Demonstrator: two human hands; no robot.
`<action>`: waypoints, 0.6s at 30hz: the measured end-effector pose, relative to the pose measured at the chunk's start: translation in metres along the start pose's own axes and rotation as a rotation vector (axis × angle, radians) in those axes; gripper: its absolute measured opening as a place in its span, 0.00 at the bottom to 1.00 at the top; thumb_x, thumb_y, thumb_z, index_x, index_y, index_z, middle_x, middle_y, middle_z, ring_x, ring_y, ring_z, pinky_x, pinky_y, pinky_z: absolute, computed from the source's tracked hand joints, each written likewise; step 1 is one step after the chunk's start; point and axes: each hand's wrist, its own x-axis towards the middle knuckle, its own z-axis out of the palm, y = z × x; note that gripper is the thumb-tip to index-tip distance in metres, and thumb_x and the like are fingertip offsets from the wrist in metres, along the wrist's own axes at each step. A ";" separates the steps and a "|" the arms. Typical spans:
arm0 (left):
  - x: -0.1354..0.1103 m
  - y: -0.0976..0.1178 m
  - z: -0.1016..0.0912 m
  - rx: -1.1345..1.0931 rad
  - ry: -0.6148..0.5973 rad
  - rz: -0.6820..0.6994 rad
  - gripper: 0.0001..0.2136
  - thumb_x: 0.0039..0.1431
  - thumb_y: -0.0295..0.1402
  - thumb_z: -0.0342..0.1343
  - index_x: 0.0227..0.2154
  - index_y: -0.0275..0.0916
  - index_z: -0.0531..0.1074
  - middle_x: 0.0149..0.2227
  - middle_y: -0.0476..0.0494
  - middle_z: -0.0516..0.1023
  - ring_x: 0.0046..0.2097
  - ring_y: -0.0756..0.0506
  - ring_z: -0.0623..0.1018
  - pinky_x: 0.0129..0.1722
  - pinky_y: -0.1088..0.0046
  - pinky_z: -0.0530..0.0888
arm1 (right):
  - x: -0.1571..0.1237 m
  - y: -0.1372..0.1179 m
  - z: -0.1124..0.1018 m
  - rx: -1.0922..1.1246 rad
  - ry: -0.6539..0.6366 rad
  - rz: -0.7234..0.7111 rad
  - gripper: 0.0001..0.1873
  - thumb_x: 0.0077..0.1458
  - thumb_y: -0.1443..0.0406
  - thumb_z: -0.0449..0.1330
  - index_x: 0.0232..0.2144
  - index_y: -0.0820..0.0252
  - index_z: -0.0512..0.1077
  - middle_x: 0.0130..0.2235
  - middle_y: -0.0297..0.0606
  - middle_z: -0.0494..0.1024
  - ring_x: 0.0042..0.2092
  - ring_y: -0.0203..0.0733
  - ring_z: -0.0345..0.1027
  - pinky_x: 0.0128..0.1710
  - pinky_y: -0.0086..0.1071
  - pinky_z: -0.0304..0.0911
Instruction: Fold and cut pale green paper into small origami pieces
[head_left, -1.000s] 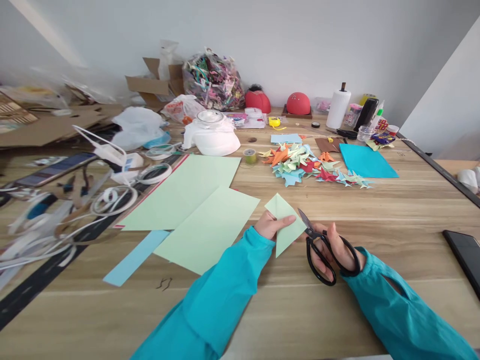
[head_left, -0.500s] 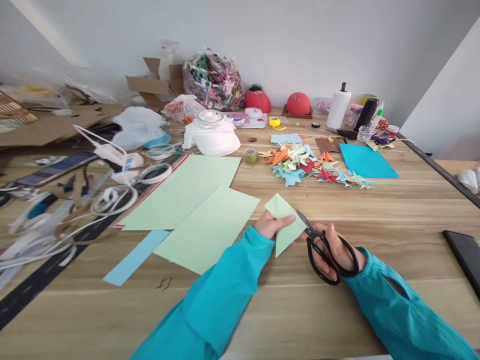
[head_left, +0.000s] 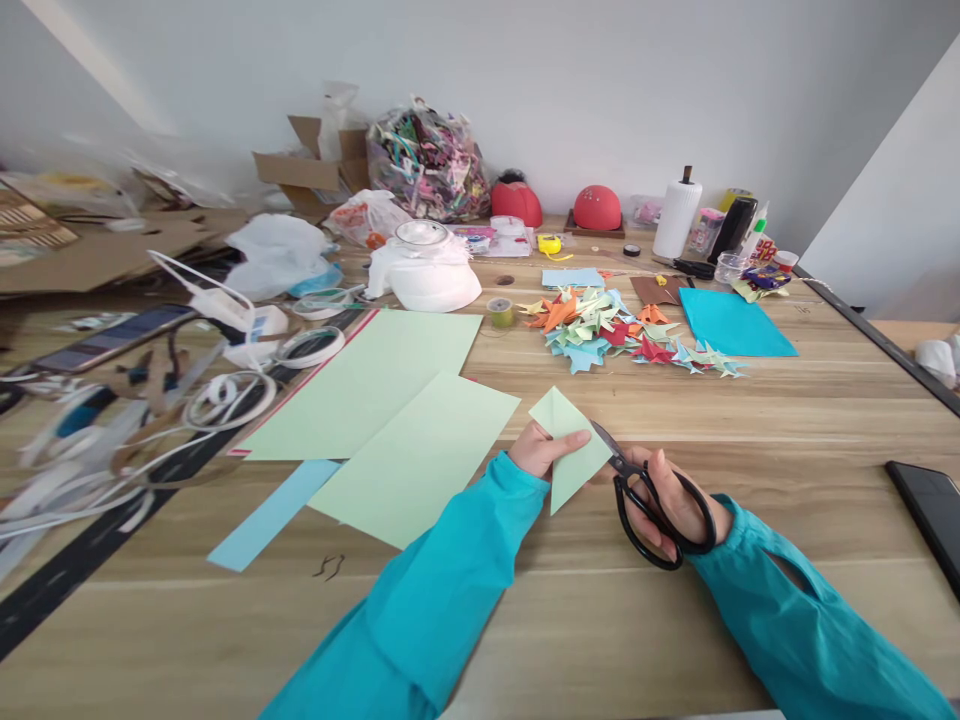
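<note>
My left hand (head_left: 541, 449) pinches a folded pale green paper piece (head_left: 571, 463), thumb on top, holding it just above the wooden table (head_left: 787, 420). My right hand (head_left: 675, 500) has its fingers through the handles of black scissors (head_left: 643, 495). The blades point up and left and lie against the right edge of the green piece. Both arms wear teal sleeves.
Two large pale green sheets (head_left: 390, 400) and a light blue strip (head_left: 274, 512) lie to the left. A pile of folded paper cranes (head_left: 622, 335) and a blue sheet (head_left: 731, 322) sit further back. Tape rolls and cables clutter the left side. A black phone (head_left: 930, 505) rests at the right.
The scissors' blades have closed and moved slightly left along the edge of the green piece. My left hand has held still.
</note>
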 end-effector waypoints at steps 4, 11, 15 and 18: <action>-0.001 0.001 0.001 -0.004 0.004 -0.008 0.17 0.37 0.36 0.66 0.32 0.34 0.72 0.22 0.45 0.77 0.22 0.45 0.75 0.18 0.71 0.73 | 0.000 0.001 0.000 0.000 0.006 0.003 0.45 0.48 0.37 0.39 0.49 0.71 0.59 0.10 0.24 0.62 0.07 0.28 0.47 0.05 0.21 0.43; 0.001 0.000 0.000 -0.031 -0.018 0.009 0.16 0.36 0.36 0.67 0.29 0.34 0.72 0.20 0.45 0.76 0.20 0.46 0.74 0.17 0.71 0.73 | -0.001 0.000 -0.001 -0.021 0.005 -0.010 0.44 0.48 0.37 0.39 0.49 0.69 0.59 0.10 0.23 0.60 0.07 0.28 0.46 0.05 0.20 0.43; 0.002 0.000 -0.001 -0.036 -0.037 0.007 0.15 0.36 0.36 0.67 0.27 0.34 0.72 0.20 0.45 0.76 0.21 0.46 0.75 0.18 0.71 0.73 | -0.001 0.000 -0.001 -0.030 0.009 -0.014 0.42 0.49 0.37 0.40 0.48 0.68 0.60 0.10 0.22 0.60 0.07 0.28 0.46 0.05 0.20 0.42; 0.002 0.000 -0.001 -0.040 -0.018 0.008 0.16 0.35 0.37 0.67 0.27 0.34 0.72 0.20 0.45 0.76 0.21 0.46 0.74 0.18 0.70 0.73 | 0.000 0.002 -0.001 -0.008 0.007 -0.030 0.41 0.50 0.38 0.40 0.47 0.68 0.60 0.10 0.22 0.60 0.07 0.28 0.45 0.05 0.20 0.42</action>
